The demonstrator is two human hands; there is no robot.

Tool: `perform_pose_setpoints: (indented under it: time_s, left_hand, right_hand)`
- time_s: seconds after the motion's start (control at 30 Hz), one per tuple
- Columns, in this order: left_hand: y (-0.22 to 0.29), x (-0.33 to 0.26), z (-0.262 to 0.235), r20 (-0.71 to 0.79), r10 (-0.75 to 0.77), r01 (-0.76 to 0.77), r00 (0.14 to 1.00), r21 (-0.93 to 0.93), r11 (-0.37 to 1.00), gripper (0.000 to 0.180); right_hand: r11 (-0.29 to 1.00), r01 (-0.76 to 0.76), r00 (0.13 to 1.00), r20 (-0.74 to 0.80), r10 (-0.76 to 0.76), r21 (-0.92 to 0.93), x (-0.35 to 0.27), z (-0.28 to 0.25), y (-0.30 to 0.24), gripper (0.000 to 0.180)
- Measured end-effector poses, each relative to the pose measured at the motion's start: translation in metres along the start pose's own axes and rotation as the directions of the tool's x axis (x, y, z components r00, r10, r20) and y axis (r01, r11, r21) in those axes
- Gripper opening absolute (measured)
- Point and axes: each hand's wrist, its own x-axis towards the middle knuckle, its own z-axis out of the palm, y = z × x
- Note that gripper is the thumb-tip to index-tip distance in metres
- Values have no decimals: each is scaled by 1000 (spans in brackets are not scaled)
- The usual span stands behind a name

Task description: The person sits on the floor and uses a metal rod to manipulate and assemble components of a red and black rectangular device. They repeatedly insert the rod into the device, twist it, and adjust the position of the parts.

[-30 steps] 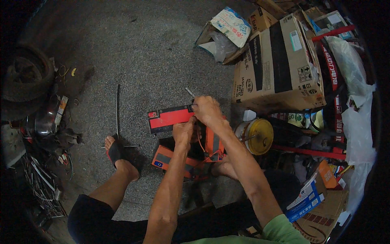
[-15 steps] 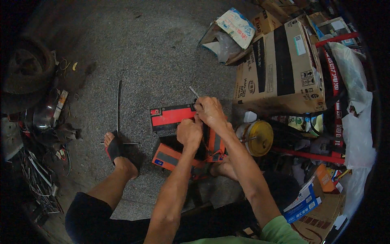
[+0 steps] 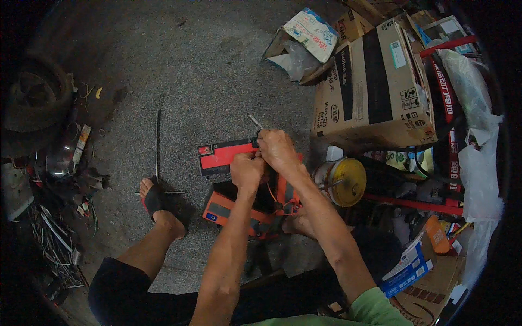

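Note:
An orange and black box-shaped unit [image 3: 228, 209] lies on the gravel floor between my legs, and a flat red and black panel [image 3: 223, 155] lies just beyond it. My right hand [image 3: 278, 151] is closed around a thin metal tool [image 3: 254, 121] whose tip sticks out up and to the left. My left hand [image 3: 246, 171] is curled into a fist right beside it, above the box. What its fingers hold is hidden. A thin orange wire [image 3: 270, 194] runs down from the hands to the box.
A yellow-lidded tin [image 3: 343, 181] stands right of the box and a large cardboard carton [image 3: 375, 87] behind it. Red straps, bags and small boxes crowd the right side. My sandalled left foot [image 3: 155, 204] rests by a thin rod [image 3: 157, 144]. A tyre [image 3: 35, 100], wires and scrap lie left.
Both hands stay together over the box with hardly any movement. The view has shifted slightly.

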Motion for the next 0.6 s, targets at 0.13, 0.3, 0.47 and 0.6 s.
perform_pose_setpoints:
  time_s: [0.13, 0.3, 0.47, 0.6]
  left_hand:
    - [-3, 2, -5, 27, -23, 25, 999, -51, 998, 37]
    - [-1, 1, -8, 78, -58, 66, 995, -103, 992, 36]
    - [-6, 1, -8, 171, -78, 140, 982, -387, 911, 37]
    - [-6, 4, -8, 193, -97, 169, 977, -404, 899, 37]
  right_hand:
    - [1000, -3, 999, -32, 2, -26, -4, 2, -5, 13]
    - [993, 49, 997, -57, -55, -105, -2, 6, -2, 13]
    - [993, 79, 995, -56, -84, -88, -3, 4, -5, 14]
    - [990, 51, 998, -39, -57, -128, -3, 4, -7, 13]
